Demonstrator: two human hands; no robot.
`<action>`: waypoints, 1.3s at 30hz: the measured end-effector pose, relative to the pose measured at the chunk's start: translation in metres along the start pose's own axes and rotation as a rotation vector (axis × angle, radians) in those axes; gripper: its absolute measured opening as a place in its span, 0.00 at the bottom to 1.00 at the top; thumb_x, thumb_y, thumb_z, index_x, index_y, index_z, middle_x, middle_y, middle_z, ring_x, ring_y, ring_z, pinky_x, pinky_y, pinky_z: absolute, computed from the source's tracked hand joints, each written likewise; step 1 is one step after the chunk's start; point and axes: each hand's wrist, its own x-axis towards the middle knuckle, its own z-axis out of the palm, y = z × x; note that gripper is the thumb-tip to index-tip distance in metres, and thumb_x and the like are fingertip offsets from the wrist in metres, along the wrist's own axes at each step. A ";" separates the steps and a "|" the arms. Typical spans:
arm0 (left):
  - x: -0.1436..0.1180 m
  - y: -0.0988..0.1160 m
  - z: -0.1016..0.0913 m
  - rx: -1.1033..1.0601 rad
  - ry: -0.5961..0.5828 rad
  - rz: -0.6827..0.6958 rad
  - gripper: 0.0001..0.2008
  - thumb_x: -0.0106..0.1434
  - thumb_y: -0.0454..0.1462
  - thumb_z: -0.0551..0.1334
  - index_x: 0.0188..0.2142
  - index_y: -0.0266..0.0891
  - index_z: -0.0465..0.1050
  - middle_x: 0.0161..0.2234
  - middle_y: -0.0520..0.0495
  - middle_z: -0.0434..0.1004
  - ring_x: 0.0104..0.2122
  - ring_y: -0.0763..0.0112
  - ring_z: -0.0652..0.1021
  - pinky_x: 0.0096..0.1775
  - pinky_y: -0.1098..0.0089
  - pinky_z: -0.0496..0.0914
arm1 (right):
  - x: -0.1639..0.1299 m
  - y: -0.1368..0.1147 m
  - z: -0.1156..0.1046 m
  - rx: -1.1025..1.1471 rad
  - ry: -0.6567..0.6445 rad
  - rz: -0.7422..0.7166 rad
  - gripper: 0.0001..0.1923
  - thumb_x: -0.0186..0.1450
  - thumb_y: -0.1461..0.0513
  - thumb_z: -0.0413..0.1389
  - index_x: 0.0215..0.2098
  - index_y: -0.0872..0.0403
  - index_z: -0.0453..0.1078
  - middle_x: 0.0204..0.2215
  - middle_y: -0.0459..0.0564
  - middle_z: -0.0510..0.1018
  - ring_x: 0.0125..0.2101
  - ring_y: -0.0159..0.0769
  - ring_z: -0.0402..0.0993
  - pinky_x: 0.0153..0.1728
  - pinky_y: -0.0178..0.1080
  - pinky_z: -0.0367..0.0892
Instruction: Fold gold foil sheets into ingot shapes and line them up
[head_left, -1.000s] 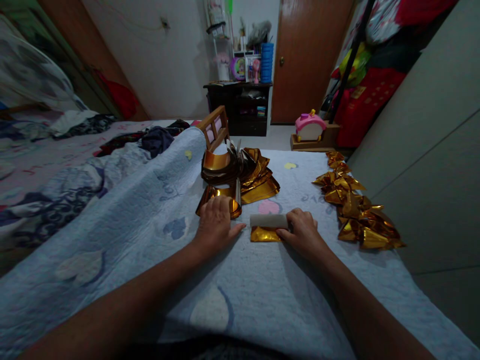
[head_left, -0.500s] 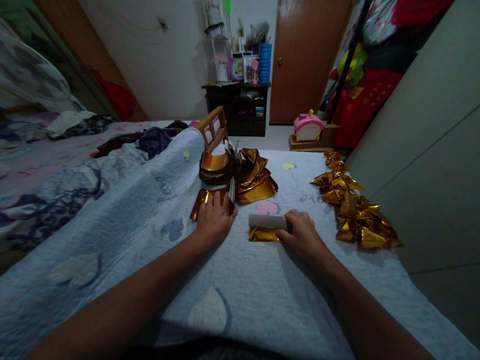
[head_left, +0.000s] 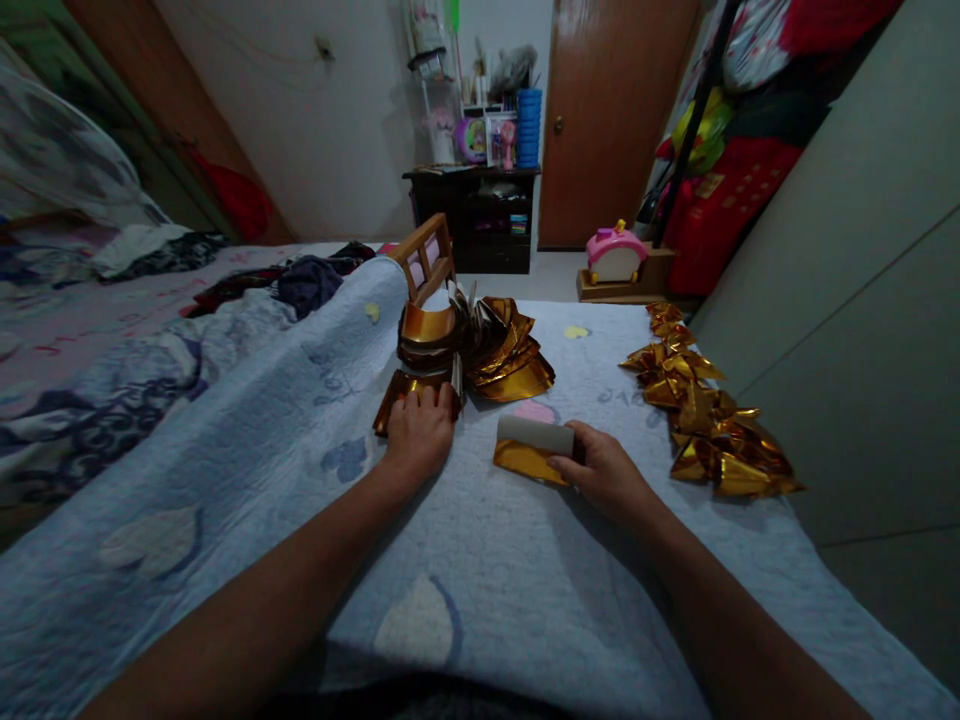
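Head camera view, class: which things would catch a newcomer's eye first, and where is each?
The shiny gold foil: a curled stack of sheets in the middle of the pale blue quilt, and a row of folded gold pieces along its right edge. Nearer, the left hand rests on a sheet, and the right hand holds a half-folded piece.

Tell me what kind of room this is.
Most likely a home bedroom: a quilted bedspread underfoot, a dark cabinet crowded with trinkets beside a wooden door, and clothes strewn on the bedding.
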 end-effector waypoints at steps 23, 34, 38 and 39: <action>-0.049 0.019 -0.060 -0.645 0.127 0.126 0.12 0.66 0.42 0.60 0.45 0.39 0.66 0.40 0.41 0.74 0.43 0.54 0.75 0.46 0.56 0.69 | 0.002 0.003 0.001 0.671 -0.001 0.176 0.20 0.51 0.58 0.69 0.41 0.55 0.76 0.34 0.51 0.82 0.32 0.39 0.76 0.34 0.39 0.69; -0.033 0.060 -0.039 -1.950 -0.427 -0.311 0.20 0.63 0.50 0.64 0.46 0.38 0.73 0.41 0.44 0.77 0.36 0.70 0.77 0.31 0.74 0.69 | -0.001 -0.004 0.010 0.734 -0.024 0.095 0.22 0.53 0.55 0.69 0.42 0.54 0.71 0.35 0.48 0.80 0.32 0.36 0.74 0.35 0.38 0.68; -0.022 0.061 -0.032 -1.932 -0.341 -0.376 0.14 0.57 0.46 0.68 0.33 0.36 0.75 0.33 0.47 0.76 0.29 0.74 0.74 0.25 0.77 0.65 | -0.003 -0.007 0.008 0.667 -0.067 0.081 0.25 0.55 0.55 0.67 0.47 0.51 0.65 0.38 0.49 0.78 0.37 0.39 0.76 0.37 0.40 0.71; -0.021 0.062 -0.031 -1.938 -0.329 -0.385 0.14 0.56 0.45 0.69 0.32 0.36 0.75 0.31 0.49 0.75 0.27 0.75 0.72 0.24 0.77 0.64 | -0.003 -0.006 0.006 0.645 -0.055 0.076 0.27 0.56 0.54 0.66 0.50 0.49 0.63 0.40 0.50 0.77 0.39 0.41 0.76 0.38 0.41 0.72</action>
